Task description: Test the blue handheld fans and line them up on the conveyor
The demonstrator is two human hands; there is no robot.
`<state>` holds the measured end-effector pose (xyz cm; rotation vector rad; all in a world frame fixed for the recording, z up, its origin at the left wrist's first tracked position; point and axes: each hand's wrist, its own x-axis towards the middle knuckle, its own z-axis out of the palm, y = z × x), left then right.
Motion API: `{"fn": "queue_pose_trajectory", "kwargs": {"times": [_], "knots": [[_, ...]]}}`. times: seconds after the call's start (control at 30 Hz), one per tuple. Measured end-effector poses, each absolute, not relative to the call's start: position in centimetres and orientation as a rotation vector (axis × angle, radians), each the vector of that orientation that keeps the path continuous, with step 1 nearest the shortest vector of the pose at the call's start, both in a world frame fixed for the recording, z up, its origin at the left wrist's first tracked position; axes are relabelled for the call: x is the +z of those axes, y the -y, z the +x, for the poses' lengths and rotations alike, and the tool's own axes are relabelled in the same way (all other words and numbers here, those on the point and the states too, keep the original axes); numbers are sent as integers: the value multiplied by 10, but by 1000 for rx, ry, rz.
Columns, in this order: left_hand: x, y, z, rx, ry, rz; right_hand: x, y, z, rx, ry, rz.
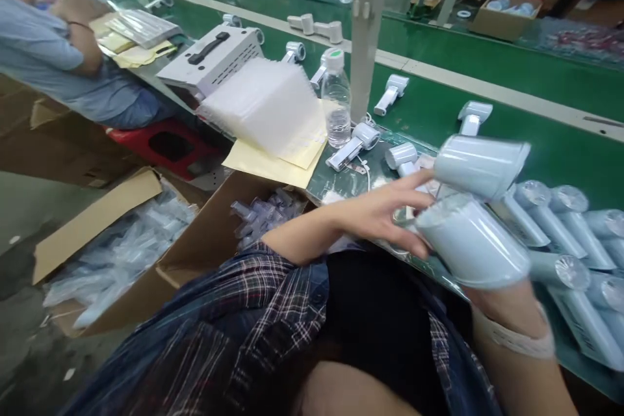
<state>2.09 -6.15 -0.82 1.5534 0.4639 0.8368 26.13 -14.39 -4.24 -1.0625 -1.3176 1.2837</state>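
Observation:
Two glossy light-blue hair dryer housings (480, 166), cone-shaped and slightly blurred, are held up in front of me at the right. My left hand (383, 211) reaches across to their narrow ends. Its thumb lies by the lower housing (480, 247) and its forefinger by the upper one, with a gap between them. My right hand is mostly hidden behind the lower housing; only its wrist (509, 309), with a pale band, comes out below. The lower housing appears to rest in that hand, though its fingers do not show.
Several light-blue housings (568, 201) lie in rows at the right. More pieces (390, 94) lie on the green bench (439, 78). A water bottle (336, 101), white foam stack (266, 107) and grey device (214, 55) stand left of the post (365, 32). Cartons (205, 234) hold bagged parts; co-workers sit nearby.

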Motion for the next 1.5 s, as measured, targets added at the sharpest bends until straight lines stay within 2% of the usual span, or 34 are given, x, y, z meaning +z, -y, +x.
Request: {"fn": "queue_pose_trajectory", "kwargs": {"times": [0.13,0.27,0.5,0.83,1.3,1.5], "knots": [[-18,29,45,985,-475,1158,-18,139,287,1208,1212,-1149],[-30,27,82,929,-324,883,-13,124,289,1201,1030,-1067],[-33,40,97,755,-354,1011,-23,123,292,1329,920,-1034],[-30,42,91,762,-341,1014,-43,117,288,1414,934,-1039],[-49,45,69,805,-328,1029,-44,121,269,1406,923,-1014],[-58,35,73,890,-550,923,-48,115,261,1358,828,-1096]]}}
